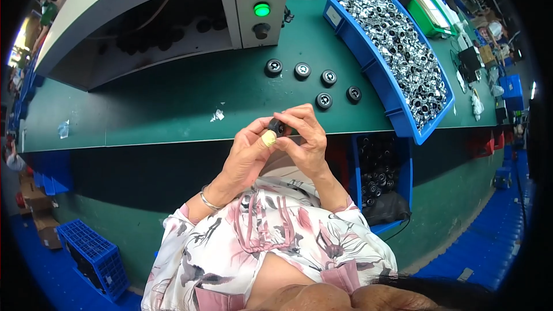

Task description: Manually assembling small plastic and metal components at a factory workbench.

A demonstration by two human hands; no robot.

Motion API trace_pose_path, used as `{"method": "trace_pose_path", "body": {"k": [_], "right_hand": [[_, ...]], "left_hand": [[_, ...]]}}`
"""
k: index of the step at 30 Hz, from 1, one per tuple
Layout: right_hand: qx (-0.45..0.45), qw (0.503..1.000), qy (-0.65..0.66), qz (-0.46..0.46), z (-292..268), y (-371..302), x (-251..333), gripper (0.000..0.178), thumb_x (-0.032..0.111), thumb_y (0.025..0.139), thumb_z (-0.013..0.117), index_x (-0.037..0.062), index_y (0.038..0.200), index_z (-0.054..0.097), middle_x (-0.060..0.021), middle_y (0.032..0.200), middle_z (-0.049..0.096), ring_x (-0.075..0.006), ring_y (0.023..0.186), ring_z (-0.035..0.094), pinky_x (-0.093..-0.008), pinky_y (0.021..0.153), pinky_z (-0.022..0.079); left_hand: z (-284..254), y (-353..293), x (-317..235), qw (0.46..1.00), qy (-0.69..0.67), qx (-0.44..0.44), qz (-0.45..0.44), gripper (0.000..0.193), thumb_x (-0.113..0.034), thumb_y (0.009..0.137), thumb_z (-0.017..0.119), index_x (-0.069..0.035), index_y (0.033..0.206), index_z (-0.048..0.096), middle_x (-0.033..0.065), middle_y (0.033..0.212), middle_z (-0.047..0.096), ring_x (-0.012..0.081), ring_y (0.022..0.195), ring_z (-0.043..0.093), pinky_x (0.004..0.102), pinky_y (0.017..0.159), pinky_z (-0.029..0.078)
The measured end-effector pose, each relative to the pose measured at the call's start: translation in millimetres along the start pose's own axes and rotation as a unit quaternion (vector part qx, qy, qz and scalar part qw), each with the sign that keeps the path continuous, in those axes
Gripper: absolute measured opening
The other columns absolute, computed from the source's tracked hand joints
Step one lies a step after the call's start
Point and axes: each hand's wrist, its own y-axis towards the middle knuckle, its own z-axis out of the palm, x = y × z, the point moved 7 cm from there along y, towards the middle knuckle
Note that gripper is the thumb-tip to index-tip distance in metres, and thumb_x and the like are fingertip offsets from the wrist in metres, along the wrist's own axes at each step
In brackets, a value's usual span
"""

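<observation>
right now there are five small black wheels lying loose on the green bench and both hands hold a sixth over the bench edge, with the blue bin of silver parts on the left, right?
Not quite: the blue bin of silver parts sits on the right, as the head view shows. The five small black wheels do lie on the green bench, and the left hand and right hand hold a sixth wheel.

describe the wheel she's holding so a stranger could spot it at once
Start at the big blue bin of silvery parts on the green bench. Five black wheels lie left of it. The held wheel is off the bench, pinched between left hand and right hand.
</observation>
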Motion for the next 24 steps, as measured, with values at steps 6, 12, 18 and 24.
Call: {"method": "trace_pose_path", "body": {"k": [6,12,18,24], "right_hand": [[0.055,0.992,0.087,0.079,0.4,-4.0,-11.1,0.042,-0.002,0.084,0.066,-0.0029,0.126,0.06,-0.0097,0.11,0.063,-0.0185,0.105,0.059,-0.0288,0.094,0.047],[0.021,0.937,0.263,0.23,5.6,-16.6,-27.9,0.029,0.006,0.097,0.059,-0.0054,0.124,0.059,-0.0082,0.112,0.065,-0.0127,0.101,0.061,-0.0273,0.091,0.048],[0.001,0.902,0.324,0.285,10.3,-23.4,-43.3,0.027,0.008,0.095,0.065,-0.0045,0.119,0.063,-0.0067,0.107,0.068,-0.01,0.096,0.063,-0.0247,0.084,0.049],[-0.024,0.9,0.336,0.276,14.2,-20.6,-34.5,0.027,0.002,0.093,0.065,-0.0046,0.119,0.064,-0.0069,0.107,0.068,-0.0106,0.096,0.063,-0.0257,0.086,0.05]], "left_hand": [[-3.5,-0.7,-29.2,0.906,0.378,-0.055,0.181,0.042,0.006,0.082,0.069,0.005,0.122,0.056,0.0084,0.114,0.059,0.0136,0.102,0.062,0.0263,0.087,0.053],[7.2,-6.9,-36.6,0.83,0.502,-0.065,0.233,0.039,0.008,0.077,0.071,0.003,0.115,0.062,0.0077,0.109,0.058,0.0128,0.093,0.063,0.0244,0.076,0.054],[0.1,-4.9,-35.7,0.828,0.503,-0.053,0.245,0.04,0.007,0.079,0.072,0.003,0.119,0.062,0.0085,0.111,0.059,0.013,0.093,0.062,0.024,0.076,0.054],[1.5,-5.8,-36.8,0.824,0.483,-0.08,0.284,0.042,0.008,0.072,0.072,0.001,0.113,0.064,0.0097,0.098,0.064,0.0158,0.079,0.063,0.0269,0.067,0.053]]}}
